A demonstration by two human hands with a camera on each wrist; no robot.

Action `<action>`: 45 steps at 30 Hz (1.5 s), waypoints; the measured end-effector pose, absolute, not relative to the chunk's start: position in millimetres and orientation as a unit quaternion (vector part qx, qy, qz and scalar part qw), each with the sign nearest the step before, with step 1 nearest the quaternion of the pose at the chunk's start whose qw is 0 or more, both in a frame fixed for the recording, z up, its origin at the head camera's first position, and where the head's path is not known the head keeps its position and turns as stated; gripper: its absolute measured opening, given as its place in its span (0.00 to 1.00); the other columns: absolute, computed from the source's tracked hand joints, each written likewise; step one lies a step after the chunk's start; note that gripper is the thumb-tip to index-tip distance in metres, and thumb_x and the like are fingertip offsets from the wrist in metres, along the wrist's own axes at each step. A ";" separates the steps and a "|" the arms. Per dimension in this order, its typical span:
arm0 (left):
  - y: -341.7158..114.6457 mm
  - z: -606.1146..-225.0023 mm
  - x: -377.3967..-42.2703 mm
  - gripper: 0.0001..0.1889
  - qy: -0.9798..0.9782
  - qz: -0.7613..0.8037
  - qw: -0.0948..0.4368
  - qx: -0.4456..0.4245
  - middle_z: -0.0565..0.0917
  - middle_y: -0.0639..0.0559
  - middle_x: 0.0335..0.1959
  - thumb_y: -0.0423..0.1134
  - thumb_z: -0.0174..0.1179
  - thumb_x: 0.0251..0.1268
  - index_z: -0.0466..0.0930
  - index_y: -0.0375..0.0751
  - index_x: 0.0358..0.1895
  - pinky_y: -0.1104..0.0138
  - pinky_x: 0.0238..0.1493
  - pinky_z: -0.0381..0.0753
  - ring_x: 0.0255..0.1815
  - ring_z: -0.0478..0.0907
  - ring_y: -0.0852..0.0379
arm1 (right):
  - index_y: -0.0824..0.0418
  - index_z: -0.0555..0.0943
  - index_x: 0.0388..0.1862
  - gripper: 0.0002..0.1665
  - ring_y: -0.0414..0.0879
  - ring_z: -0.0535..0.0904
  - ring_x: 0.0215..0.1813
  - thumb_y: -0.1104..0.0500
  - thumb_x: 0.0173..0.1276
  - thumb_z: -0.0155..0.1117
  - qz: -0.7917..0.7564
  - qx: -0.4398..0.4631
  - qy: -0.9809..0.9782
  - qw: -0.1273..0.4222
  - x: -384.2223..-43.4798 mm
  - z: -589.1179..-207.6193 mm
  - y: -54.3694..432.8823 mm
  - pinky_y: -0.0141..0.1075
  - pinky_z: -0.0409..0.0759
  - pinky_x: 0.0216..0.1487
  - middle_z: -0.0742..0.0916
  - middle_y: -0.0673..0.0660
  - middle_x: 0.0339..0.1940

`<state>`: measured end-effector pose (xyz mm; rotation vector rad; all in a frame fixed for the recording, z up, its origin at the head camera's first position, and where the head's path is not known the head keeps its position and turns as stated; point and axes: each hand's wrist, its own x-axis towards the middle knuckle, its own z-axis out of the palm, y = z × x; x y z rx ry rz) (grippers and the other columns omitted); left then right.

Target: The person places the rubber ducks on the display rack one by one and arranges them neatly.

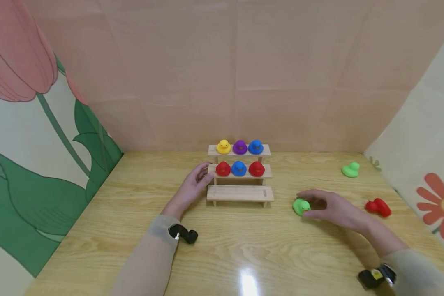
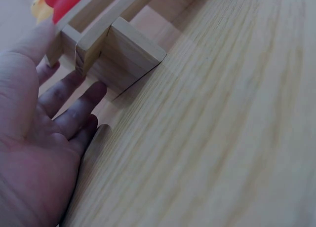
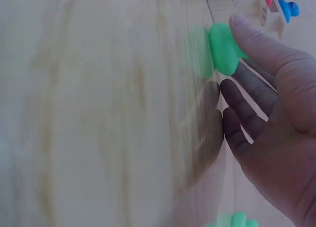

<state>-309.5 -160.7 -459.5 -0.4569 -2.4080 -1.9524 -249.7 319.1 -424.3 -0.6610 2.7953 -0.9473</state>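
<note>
A three-step wooden stand (image 1: 240, 193) is in the middle of the head view. At its left end is my left hand (image 1: 196, 183), thumb and fingers around the end of the middle step; in the left wrist view the lower fingertips are beside the stand's wooden leg. The top step holds yellow (image 1: 223, 147), purple (image 1: 239, 147) and blue (image 1: 256, 147) rubber ducks. On the middle step sit a blue duck (image 1: 239, 169) and two red ducks (image 1: 223, 169). To the right, my right hand (image 1: 333, 209) pinches a green rubber duck (image 1: 300, 206) at the tabletop.
Another green duck (image 1: 350, 169) stands at the far right of the wooden table (image 1: 222, 246). A red duck (image 1: 382, 207) lies tipped over, right of my right hand. A plain backdrop (image 1: 237, 74) rises behind the stand, with flower-patterned panels at both sides.
</note>
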 end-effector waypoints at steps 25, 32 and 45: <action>-160.3 -459.0 -311.9 0.36 -0.767 -0.626 0.007 -0.139 0.77 0.41 0.79 0.58 0.63 0.84 0.66 0.52 0.86 0.46 0.81 0.70 0.79 0.73 0.42 | 0.49 0.81 0.76 0.34 0.63 0.79 0.74 0.41 0.76 0.77 -0.379 -0.197 0.903 0.034 -240.1 -409.1 293.8 0.64 0.78 0.71 0.85 0.54 0.73; -160.0 -458.7 -311.0 0.36 -0.768 -0.625 0.005 -0.137 0.76 0.41 0.79 0.58 0.63 0.84 0.65 0.51 0.86 0.46 0.80 0.71 0.79 0.73 0.42 | 0.46 0.84 0.69 0.26 0.56 0.81 0.72 0.44 0.77 0.77 -0.415 -0.207 0.885 0.031 -240.0 -404.9 276.1 0.61 0.77 0.72 0.87 0.48 0.67; -159.5 -458.9 -309.5 0.38 -0.770 -0.624 0.001 -0.132 0.78 0.43 0.78 0.60 0.63 0.84 0.65 0.50 0.87 0.48 0.80 0.72 0.78 0.75 0.44 | 0.47 0.85 0.65 0.22 0.51 0.83 0.67 0.47 0.76 0.79 -0.442 -0.225 0.868 0.021 -237.4 -395.8 239.4 0.48 0.80 0.71 0.89 0.47 0.62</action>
